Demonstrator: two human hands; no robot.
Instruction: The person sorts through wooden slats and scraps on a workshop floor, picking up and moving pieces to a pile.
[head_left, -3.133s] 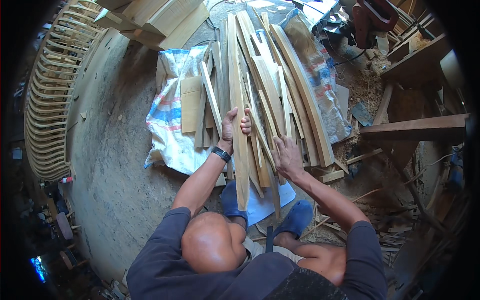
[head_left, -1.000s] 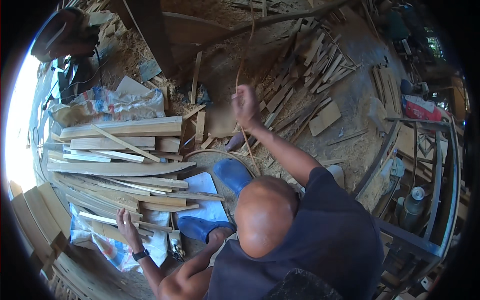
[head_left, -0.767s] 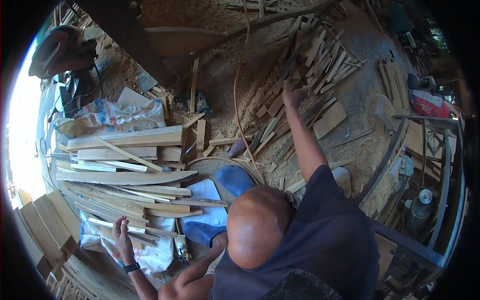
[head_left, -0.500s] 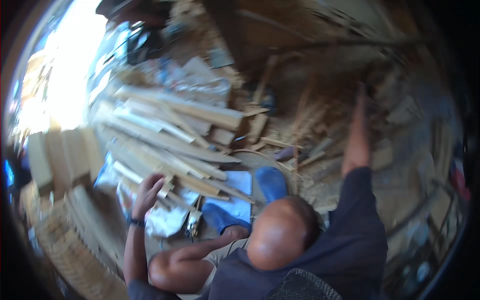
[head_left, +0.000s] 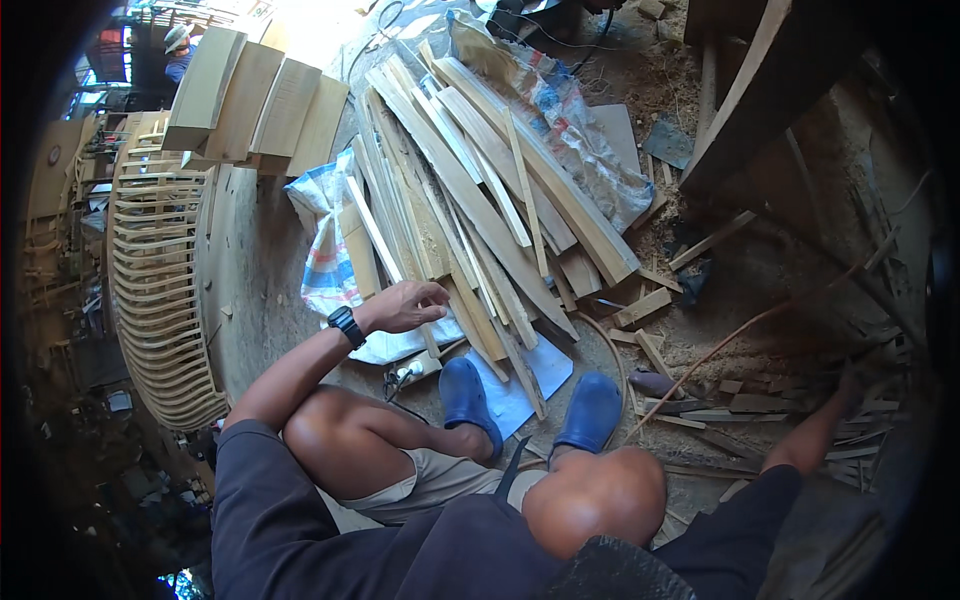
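Note:
My left hand, with a black watch on its wrist, hovers over the near left part of a pile of long wooden slats. Its fingers curl loosely, thumb apart, and hold nothing that I can see. My right hand reaches far out to the right, beside scattered wood offcuts. Shadow hides its fingers, so whether it grips anything does not show. The slats lie roughly side by side, pointing away from me, partly on a white and blue plastic sheet.
Blue clogs are on my feet below the pile. Thick wooden blocks and a row of curved slats stand left. A dark wooden beam slants at upper right. A thin reddish rod crosses the right side. Another person is far left.
The view has turned, shifting the slat pile right and up in the picture, and the blur has cleared. My right arm now points out to the lower right instead of upward.

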